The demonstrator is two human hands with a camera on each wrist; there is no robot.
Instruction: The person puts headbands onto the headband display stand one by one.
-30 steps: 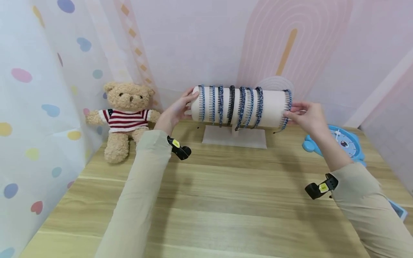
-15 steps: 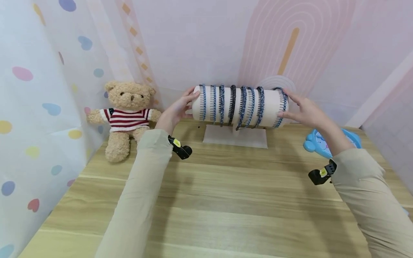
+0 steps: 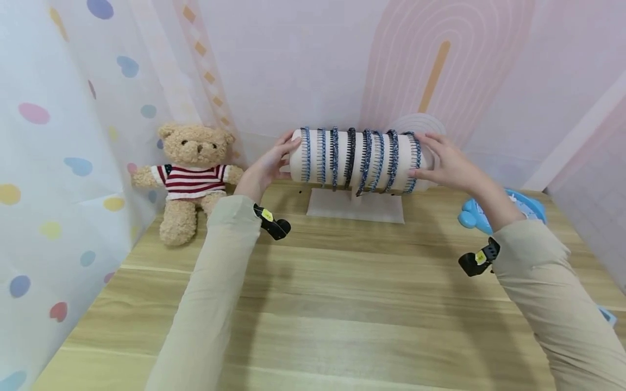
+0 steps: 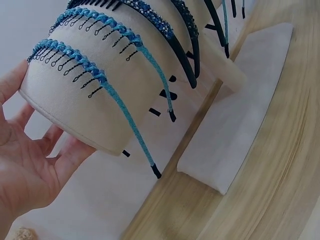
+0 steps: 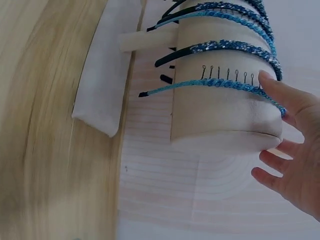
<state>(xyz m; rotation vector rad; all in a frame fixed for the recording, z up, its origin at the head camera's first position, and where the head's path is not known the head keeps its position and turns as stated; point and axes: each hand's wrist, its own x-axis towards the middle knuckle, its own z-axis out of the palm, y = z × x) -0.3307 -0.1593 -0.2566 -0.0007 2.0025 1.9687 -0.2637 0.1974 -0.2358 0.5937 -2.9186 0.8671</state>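
A white padded cylinder stand (image 3: 406,157) on a flat base (image 3: 355,206) carries several blue and black headbands side by side, some with small wire comb teeth. My left hand (image 3: 264,168) holds the cylinder's left end; in the left wrist view, its fingertips sit at the rim near a light-blue braided headband (image 4: 125,110). At the right end, my right hand (image 3: 452,165) pinches another blue braided headband (image 3: 414,160). The right wrist view shows the thumb against that headband (image 5: 220,84), with other fingers spread beyond the cylinder's end. A dark glittery headband (image 5: 235,46) lies beside it.
A teddy bear (image 3: 191,184) in a striped sweater sits at the table's left rear. Behind my right forearm lies a blue toy-like clock (image 3: 530,209). A patterned curtain (image 3: 303,65) hangs behind the wooden table (image 3: 342,304). Part of a blue object (image 3: 607,315) shows at right.
My right hand has slid the end headband leftward along the cylinder, towards the others, and its fingers have moved up over the top. The left hand has stayed at the left end.
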